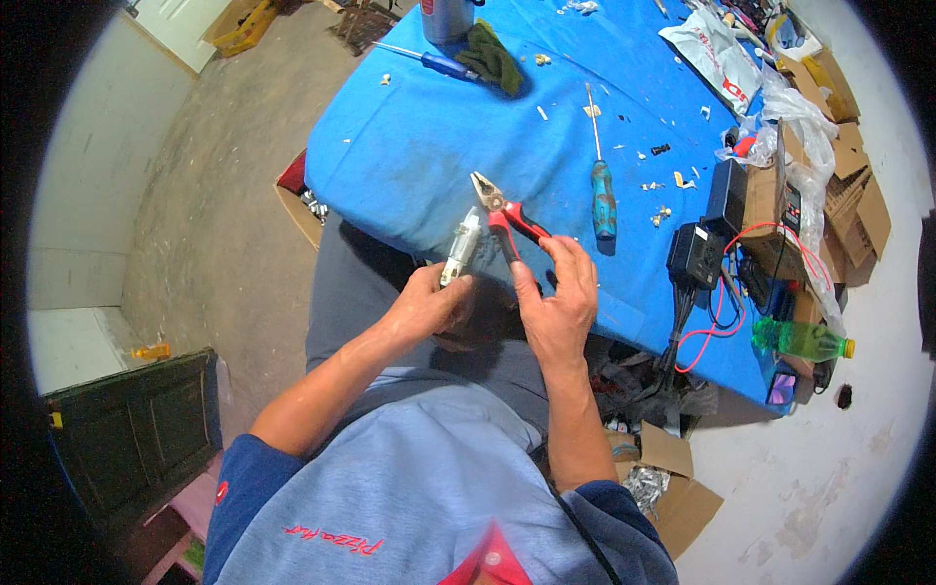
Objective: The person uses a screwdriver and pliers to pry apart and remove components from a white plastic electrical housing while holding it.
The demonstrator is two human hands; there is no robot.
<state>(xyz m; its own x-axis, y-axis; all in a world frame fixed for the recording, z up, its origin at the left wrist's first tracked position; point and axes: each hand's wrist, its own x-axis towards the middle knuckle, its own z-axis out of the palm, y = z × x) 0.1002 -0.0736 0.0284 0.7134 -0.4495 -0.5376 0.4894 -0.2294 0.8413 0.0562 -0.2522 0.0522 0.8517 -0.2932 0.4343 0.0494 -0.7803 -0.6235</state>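
Note:
My left hand (pixel 434 302) is closed around the lower end of a slim white plastic part (pixel 461 248), held tilted upward at the near edge of the table. What exactly the part is cannot be made out. In my right hand (pixel 563 304) are combination pliers (pixel 501 211) with red and black handles. Their jaws point up and left, slightly parted, just above the tip of the white part and apart from it. To the right, a screwdriver (pixel 604 198) with a worn teal handle lies on the blue cloth, its shaft pointing away from me.
The blue-covered table (pixel 409 146) holds a blue screwdriver (pixel 450 67), a dark green cloth (pixel 495 58) and a metal canister (pixel 447 19) at the far left. Small white scraps are scattered about. At right are a black power adapter (pixel 694 255), red wires, a green bottle (pixel 798 338) and cardboard.

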